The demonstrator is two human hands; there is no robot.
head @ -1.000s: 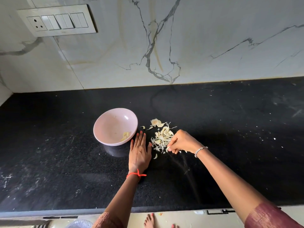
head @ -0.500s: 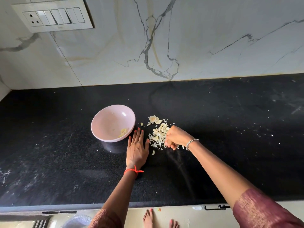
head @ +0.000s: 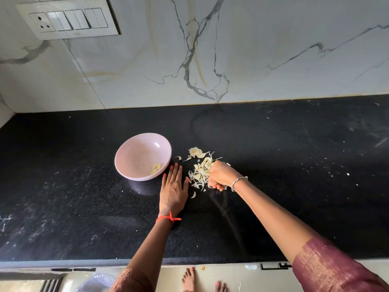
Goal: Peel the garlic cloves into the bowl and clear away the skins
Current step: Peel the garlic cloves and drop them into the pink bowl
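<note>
A pale pink bowl (head: pixel 134 157) stands on the black counter (head: pixel 63 207) with a few peeled garlic cloves (head: pixel 155 167) at its near-right side. Just right of it lies a loose pile of garlic skins (head: pixel 200 167). My left hand (head: pixel 173 190) lies flat on the counter between bowl and pile, fingers straight. My right hand (head: pixel 221 175) is curled at the pile's right edge, its fingers closing on some of the skins.
A white marble wall with a switch panel (head: pixel 67 17) rises behind the counter. Small white flecks dot the counter at the right (head: pixel 347 173). Beyond the counter's front edge are my bare feet (head: pixel 189 279) and a plastic-lined bin (head: pixel 94 283).
My right hand has slid left along the counter into the skins, bunching the pile toward my left hand. The left hand has stayed flat in place.
</note>
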